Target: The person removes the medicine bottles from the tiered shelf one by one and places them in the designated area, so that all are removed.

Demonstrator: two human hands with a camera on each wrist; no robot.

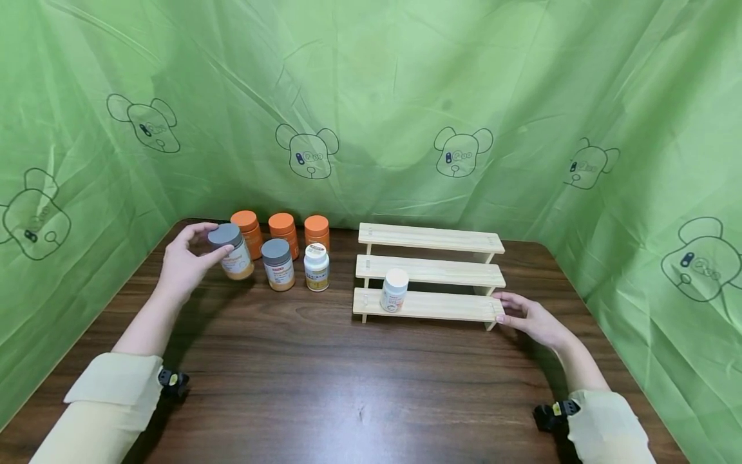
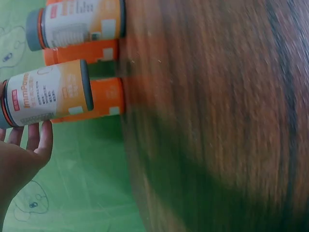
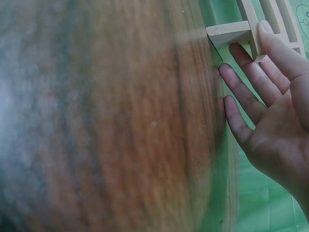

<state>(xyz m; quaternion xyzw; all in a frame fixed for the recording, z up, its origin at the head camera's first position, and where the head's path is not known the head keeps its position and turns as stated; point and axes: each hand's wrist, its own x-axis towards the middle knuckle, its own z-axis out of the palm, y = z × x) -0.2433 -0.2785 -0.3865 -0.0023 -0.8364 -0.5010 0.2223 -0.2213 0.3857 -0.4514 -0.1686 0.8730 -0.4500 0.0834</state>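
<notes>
The left hand (image 1: 184, 263) curls its fingers around a grey-lidded bottle (image 1: 232, 251) at the left end of the front row of bottles, lifted and tilted just off the wooden table (image 1: 324, 380). The right hand (image 1: 530, 319), fingers straight and relaxed, rests against the right end of the stepped wooden rack (image 1: 431, 270). A white-lidded bottle (image 1: 394, 290) stands upright on the rack's lowest step.

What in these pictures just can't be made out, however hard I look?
- Label print on the grey-lidded jar under the left hand: too small in the head view, motion-blurred in the left wrist view.
- Backs of the three orange-lidded jars: hidden by the front row.
- Right hand at the wooden rack: its thumb is cut off in the right wrist view.
- Table: smeared in both wrist views.
</notes>
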